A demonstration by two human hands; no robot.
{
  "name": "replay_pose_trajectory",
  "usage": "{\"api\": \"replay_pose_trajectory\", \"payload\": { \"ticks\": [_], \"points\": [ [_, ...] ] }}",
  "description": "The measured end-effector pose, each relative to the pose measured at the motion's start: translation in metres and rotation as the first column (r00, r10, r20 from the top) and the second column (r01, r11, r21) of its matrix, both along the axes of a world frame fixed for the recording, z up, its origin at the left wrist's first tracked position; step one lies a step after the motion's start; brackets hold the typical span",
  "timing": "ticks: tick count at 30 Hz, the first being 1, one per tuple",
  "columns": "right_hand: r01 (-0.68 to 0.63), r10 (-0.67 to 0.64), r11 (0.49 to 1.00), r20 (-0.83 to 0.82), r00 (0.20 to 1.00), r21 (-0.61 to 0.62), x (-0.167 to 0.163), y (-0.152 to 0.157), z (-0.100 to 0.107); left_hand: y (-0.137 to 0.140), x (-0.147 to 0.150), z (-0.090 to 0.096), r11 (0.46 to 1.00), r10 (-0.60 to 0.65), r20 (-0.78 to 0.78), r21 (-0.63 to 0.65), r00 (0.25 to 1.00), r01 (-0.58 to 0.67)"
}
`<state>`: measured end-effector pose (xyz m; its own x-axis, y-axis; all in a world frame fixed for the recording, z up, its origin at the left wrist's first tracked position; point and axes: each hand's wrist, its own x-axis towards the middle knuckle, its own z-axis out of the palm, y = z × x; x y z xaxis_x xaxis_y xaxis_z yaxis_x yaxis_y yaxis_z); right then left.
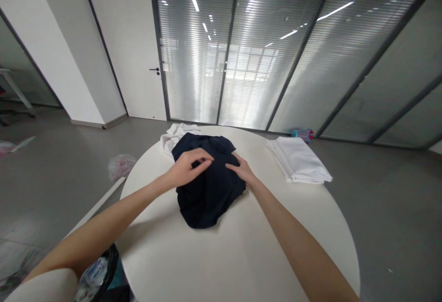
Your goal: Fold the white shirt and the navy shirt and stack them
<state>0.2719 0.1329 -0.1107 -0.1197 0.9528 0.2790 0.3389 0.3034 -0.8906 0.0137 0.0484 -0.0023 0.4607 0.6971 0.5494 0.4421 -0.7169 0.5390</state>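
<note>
You worked a crumpled dark navy cloth garment (pixel 207 182) at the middle of the round white table (pixel 241 256), your left hand (pixel 186 168) pinching a fold near its far edge while your right hand (pixel 243 171) lay flat and open on the fabric. The loose near hem risked slipping and bunching, and a hard tug could have dragged it into the rumpled white cloth (pixel 174 135) touching its far-left side. A folded white stack (pixel 297 159) sat well apart, right.
</note>
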Motion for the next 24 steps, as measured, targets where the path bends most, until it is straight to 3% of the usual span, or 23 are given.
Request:
{"api": "replay_pose_trajectory", "payload": {
  "ticks": [2,5,9,13,16,19,22,24],
  "points": [
    [0.005,-0.006,0.999,-0.010,1.000,-0.036,0.000,0.000,0.004,0.038,-0.019,-0.017,0.948,0.291,0.049,0.116,0.955,-0.295],
    [0.079,-0.080,0.996,-0.026,0.997,-0.041,0.009,-0.001,0.021,0.089,-0.043,-0.050,0.842,0.539,-0.110,0.077,0.835,-0.534],
    [0.240,-0.248,0.967,0.092,0.964,0.090,0.044,-0.013,0.041,0.113,-0.057,-0.089,0.811,0.544,-0.333,-0.026,0.770,-0.584],
    [0.170,-0.201,0.980,0.477,0.856,0.107,0.078,-0.035,0.038,0.106,-0.054,-0.106,0.823,0.531,-0.349,-0.003,0.772,-0.568],
    [0.233,-0.338,0.938,0.544,0.768,0.255,0.085,-0.046,0.031,0.100,-0.047,-0.102,0.877,0.476,-0.206,0.044,0.855,-0.478],
    [0.352,-0.508,0.833,0.341,0.791,0.426,0.086,-0.049,0.038,0.100,-0.046,-0.089,0.902,0.431,0.069,-0.058,0.900,-0.427],
    [0.437,-0.511,0.801,0.086,0.855,0.409,0.100,-0.051,0.060,0.098,-0.062,-0.071,0.881,0.472,0.430,-0.256,0.770,-0.397],
    [0.548,-0.565,0.743,-0.079,0.821,0.383,0.123,-0.058,0.075,0.091,-0.082,-0.060,0.871,0.491,0.599,-0.313,0.633,-0.380]
  ]
}}
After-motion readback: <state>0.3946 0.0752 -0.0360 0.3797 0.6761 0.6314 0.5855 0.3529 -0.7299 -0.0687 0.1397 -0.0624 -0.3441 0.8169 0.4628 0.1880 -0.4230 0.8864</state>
